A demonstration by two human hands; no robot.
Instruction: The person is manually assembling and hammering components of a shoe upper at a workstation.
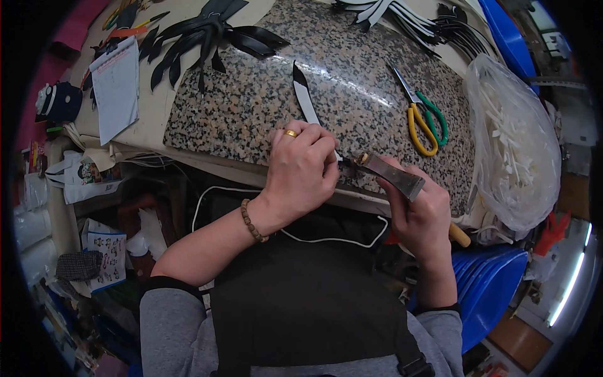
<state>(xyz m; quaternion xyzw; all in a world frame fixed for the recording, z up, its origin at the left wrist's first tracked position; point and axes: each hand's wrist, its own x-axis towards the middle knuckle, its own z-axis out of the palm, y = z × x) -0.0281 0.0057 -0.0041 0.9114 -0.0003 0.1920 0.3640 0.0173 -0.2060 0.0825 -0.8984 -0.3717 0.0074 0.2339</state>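
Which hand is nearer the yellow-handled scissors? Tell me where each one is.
Right. The right hand, gripping a flat metal blade, sits just below the yellow-handled scissors on the granite slab. The left hand presses the black-and-white strip farther left.

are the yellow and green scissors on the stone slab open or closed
Closed. The scissors lie flat on the granite slab, their blades together in one point and their handle loops side by side, away from both hands.

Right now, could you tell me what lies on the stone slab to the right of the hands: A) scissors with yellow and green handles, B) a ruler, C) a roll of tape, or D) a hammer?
A: scissors with one yellow and one green handle lie on the slab, beyond the right hand, beside the plastic bag.
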